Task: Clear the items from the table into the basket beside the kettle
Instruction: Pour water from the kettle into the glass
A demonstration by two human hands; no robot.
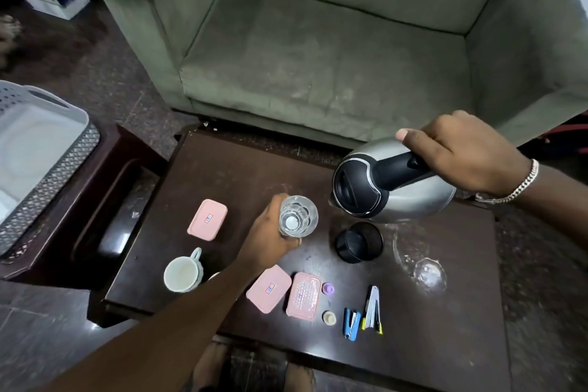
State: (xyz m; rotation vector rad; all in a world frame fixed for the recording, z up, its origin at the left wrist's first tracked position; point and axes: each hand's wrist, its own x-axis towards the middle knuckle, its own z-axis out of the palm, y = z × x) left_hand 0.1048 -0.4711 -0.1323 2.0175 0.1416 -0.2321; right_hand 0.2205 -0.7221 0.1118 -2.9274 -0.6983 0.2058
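A clear drinking glass point(298, 216) is being gripped around its side by the left hand point(270, 239), fingers closed about it, near the middle of the dark wooden worktop point(241, 169). Whether the glass is being rested on the surface or held just above it cannot be told. A steel electric kettle point(393, 183) is being held by its black handle in the closed right hand point(458, 153); it is being tilted, with its spout pointing toward the glass. A silver chain bracelet point(518, 183) is being worn on the right wrist.

Below the kettle, a black round base point(359, 242) is lying on the worktop, and to its right an overturned clear glass point(428, 274) is lying on its side. A pink lidded container point(207, 219) is sitting left of the held glass. Near the front edge, a pale green mug point(184, 271) is standing upright, partly crossed by the left forearm. Right of the forearm, a second pink container point(269, 288) and a pink perforated lid point(303, 295) are lying just beside each other. Next to them are a small purple cap point(328, 288), a small cream cap point(329, 318), a blue stapler point(351, 323) and a silver stapler point(373, 310).

A grey lattice basket point(63, 175) is sitting on a separate dark stand at the left, well apart from the kettle. A green sofa point(318, 41) is standing beyond the worktop.
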